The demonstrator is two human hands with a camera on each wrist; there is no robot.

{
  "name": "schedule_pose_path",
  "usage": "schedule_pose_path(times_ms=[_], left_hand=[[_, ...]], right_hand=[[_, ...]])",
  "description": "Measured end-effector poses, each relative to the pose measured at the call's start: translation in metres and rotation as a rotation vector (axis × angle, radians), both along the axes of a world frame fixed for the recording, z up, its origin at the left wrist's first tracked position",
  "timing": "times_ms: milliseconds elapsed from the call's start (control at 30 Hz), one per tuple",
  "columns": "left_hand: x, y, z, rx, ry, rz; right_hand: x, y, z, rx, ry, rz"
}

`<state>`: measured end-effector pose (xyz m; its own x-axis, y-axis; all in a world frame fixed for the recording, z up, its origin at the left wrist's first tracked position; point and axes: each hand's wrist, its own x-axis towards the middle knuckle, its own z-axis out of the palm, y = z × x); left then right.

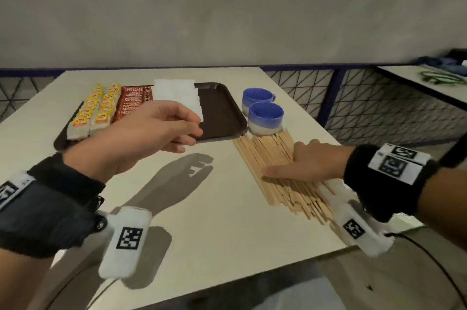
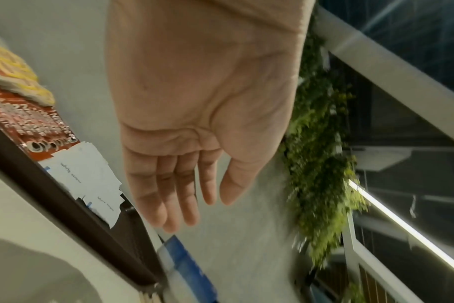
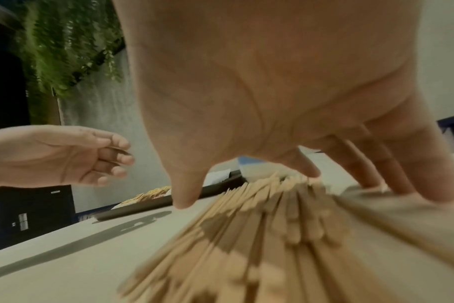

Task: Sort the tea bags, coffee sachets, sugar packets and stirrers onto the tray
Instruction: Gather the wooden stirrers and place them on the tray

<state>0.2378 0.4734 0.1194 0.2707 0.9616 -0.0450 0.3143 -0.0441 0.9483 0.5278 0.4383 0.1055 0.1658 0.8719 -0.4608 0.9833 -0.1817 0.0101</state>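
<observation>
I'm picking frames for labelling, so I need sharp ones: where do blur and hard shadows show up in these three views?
Head view: mostly sharp; the left hand throws a hard dark shadow on the table. Left wrist view: the blue cup and the hanging plants are smeared. Right wrist view: the near ends of the wooden stirrers under the right hand blur heavily.

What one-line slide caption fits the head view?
Right hand presses spread wooden stirrers on the table; empty left hand hovers near the part-filled brown plastic tray.
</observation>
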Motion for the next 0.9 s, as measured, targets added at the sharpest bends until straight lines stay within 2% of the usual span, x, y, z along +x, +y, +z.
schedule_pose_path(times_ms=[233, 433, 533, 633, 700, 800, 900], left_hand=[[0.028, -0.049, -0.001, 0.175, 0.620, -0.220], [0.050, -0.074, -0.009, 0.274, 0.936, -0.336], [0.061, -0.078, -0.017, 0.344, 1.003, -0.370], [0.070, -0.076, -0.024, 0.488, 1.044, -0.392], [0.073, -0.072, -0.028, 0.547, 1.146, -0.401], [0.075, -0.061, -0.031, 0.460, 1.258, -0.394], [0.072, -0.047, -0.030, 0.333, 1.215, -0.392]], right_hand=[[-0.024, -0.024, -0.026, 0.154, -0.027, 0.172], [-0.016, -0.044, -0.031, 0.203, 0.007, 0.264], [-0.012, -0.052, -0.038, 0.249, 0.029, 0.349], [-0.015, -0.054, -0.039, 0.282, 0.036, 0.452], [-0.021, -0.052, -0.035, 0.283, 0.053, 0.520], [-0.034, -0.047, -0.027, 0.287, 0.120, 0.647], [-0.046, -0.041, -0.021, 0.287, 0.204, 0.723]])
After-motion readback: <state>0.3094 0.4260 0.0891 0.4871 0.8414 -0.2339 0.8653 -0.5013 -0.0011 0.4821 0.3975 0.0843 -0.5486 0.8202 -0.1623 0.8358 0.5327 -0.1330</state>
